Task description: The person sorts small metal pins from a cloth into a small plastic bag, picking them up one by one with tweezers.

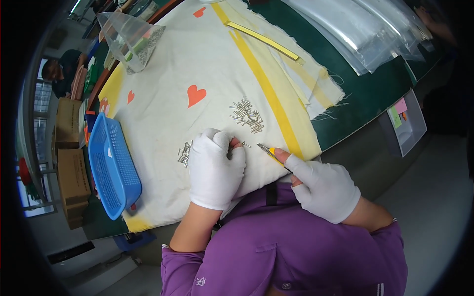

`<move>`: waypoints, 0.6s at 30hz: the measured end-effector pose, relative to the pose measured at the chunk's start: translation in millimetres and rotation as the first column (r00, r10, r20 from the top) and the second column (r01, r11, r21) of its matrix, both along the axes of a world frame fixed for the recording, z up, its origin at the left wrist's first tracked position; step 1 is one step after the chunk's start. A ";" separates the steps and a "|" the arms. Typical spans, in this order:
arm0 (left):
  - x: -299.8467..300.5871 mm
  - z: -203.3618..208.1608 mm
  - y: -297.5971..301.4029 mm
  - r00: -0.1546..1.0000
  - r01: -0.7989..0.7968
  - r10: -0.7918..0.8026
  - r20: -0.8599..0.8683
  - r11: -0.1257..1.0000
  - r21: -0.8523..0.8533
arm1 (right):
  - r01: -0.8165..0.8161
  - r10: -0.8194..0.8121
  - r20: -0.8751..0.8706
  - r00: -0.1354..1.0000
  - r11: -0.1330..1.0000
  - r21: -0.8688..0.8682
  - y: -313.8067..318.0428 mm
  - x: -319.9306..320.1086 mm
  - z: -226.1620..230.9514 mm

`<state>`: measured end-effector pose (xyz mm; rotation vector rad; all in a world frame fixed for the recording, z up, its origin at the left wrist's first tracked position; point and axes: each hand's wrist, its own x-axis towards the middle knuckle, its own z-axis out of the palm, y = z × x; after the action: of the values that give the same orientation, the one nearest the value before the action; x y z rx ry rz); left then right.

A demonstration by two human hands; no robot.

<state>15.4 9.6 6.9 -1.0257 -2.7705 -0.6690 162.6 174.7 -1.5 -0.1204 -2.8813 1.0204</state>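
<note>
A small, slim silvery metal pin [247,144] juts to the right from the bare fingertips of the left hand [216,165], just beside the tip of a craft knife with a yellow-and-black handle and a dark blade [271,152], which the right hand [327,190] holds; blade and pin look apart. Farther from the person lies a loose heap of similar silvery pins [247,116], and a smaller cluster of pins [184,155] lies to the left of the left hand, partly hidden by it. With one pin in hand and pieces on either side, the work looks to be partway through, one piece at a time; which group is finished and which is waiting cannot be told. The left hand, in a white fabric glove with bare tips, is back upward, fingers curled and pinched on the pin. The right hand, gloved alike, is closed around the knife, its thumb along the handle and the blade aimed up and left. Both work above a white cloth with yellow bands and red hearts [163,123]. Beyond, a blue perforated plastic basket [131,185] sits at left, and a clear plastic bag holding small grey pieces [143,52] stands at the upper left.
</note>
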 end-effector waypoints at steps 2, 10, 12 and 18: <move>3.0 2.0 -2.1 1.000 0.010 -0.010 0.015 1.000 -0.010 | -0.003 0.004 0.007 1.000 0.999 -0.040 -0.7 0.0 1.3; -1.8 -6.3 -3.7 0.997 0.042 -0.041 -0.072 0.999 0.017 | -0.006 0.014 -0.048 0.999 0.986 0.168 -8.9 -3.3 4.8; -1.9 -6.2 -3.9 0.997 0.040 -0.039 -0.066 0.999 0.021 | 0.017 -0.007 -0.054 0.999 0.983 0.183 -9.5 -5.2 5.3; 3.1 -3.9 -9.3 0.999 -0.020 0.019 -0.026 1.000 -0.023 | 0.020 -0.016 -0.043 0.999 0.997 0.080 -8.5 -3.3 1.7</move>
<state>18.5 0.3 3.0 -1.0034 -2.7688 -0.6186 159.3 166.2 0.2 -0.1176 -2.8724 0.8917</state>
